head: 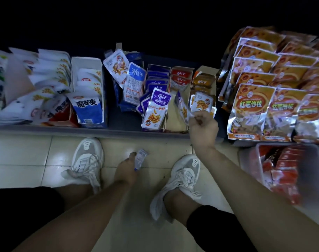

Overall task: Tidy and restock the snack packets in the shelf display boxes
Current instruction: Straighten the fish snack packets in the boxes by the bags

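My right grip (203, 125) pinching a silver packet (182, 108) over the near end of a shelf (64, 129) box (173, 117), my left grip (126, 170) clasping a small packet (140, 158) low above the floor, between my shoes

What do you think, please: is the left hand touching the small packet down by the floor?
Touching. The head view shows the left hand gripping the small packet, with no gap between them.

Person crouches at low shelf (100, 130). Right hand (203, 125) pinches a silver snack packet (183, 108) over the front of the red-packet display box (175, 119). Left hand (126, 170) holds a small blue-white packet (140, 158) low over the tiled floor (27, 153), between white sneakers (87, 159).
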The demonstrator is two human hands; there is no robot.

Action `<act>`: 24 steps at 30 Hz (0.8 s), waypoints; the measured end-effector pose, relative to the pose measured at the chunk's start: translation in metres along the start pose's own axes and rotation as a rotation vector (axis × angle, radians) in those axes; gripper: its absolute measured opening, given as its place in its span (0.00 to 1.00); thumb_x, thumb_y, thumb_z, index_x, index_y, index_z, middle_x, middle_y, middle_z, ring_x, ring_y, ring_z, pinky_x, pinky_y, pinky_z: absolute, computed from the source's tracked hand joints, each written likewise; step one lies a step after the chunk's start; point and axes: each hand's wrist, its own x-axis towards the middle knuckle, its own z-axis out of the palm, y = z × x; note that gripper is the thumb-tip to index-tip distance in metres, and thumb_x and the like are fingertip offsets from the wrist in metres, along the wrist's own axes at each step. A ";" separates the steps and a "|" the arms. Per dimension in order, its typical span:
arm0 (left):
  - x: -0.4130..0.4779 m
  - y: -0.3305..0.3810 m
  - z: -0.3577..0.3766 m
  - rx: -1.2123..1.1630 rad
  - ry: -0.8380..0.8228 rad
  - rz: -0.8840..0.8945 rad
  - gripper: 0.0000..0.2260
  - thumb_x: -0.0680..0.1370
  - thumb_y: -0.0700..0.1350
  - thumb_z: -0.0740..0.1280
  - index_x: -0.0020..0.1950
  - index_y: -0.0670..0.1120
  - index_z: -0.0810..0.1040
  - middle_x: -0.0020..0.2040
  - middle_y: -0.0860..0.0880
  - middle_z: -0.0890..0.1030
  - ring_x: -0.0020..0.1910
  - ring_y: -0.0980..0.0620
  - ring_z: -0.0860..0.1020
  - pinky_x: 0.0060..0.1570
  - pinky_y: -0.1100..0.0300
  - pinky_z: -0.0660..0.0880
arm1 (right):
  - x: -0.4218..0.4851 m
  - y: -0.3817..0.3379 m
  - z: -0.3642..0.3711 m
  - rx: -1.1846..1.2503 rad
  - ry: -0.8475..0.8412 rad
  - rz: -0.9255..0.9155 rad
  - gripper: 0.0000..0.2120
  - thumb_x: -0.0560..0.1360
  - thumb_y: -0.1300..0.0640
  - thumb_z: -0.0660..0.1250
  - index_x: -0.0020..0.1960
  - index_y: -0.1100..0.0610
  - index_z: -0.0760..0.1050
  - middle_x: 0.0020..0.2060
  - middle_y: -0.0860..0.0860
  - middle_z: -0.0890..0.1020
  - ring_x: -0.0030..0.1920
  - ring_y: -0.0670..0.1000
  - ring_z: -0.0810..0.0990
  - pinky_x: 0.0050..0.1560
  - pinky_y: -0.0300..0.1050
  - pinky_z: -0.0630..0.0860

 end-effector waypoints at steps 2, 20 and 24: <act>-0.011 0.008 -0.009 -0.060 0.009 0.044 0.17 0.76 0.52 0.66 0.61 0.45 0.75 0.50 0.41 0.84 0.48 0.37 0.81 0.43 0.50 0.77 | -0.003 -0.009 -0.012 0.085 -0.027 -0.029 0.11 0.76 0.66 0.67 0.41 0.51 0.74 0.34 0.46 0.78 0.35 0.43 0.76 0.41 0.42 0.75; -0.026 0.082 -0.265 -0.162 0.452 0.422 0.08 0.76 0.42 0.74 0.54 0.47 0.80 0.39 0.55 0.79 0.33 0.59 0.77 0.35 0.65 0.74 | -0.013 -0.060 0.002 -0.145 -0.427 -0.353 0.05 0.78 0.64 0.66 0.51 0.57 0.76 0.43 0.53 0.82 0.43 0.53 0.81 0.41 0.47 0.79; -0.007 0.093 -0.296 -0.104 0.522 0.439 0.07 0.76 0.46 0.74 0.51 0.47 0.80 0.43 0.53 0.80 0.38 0.55 0.79 0.42 0.55 0.78 | -0.021 -0.055 0.017 -0.247 -0.399 -0.453 0.05 0.76 0.66 0.67 0.47 0.57 0.76 0.39 0.53 0.82 0.39 0.52 0.80 0.36 0.45 0.75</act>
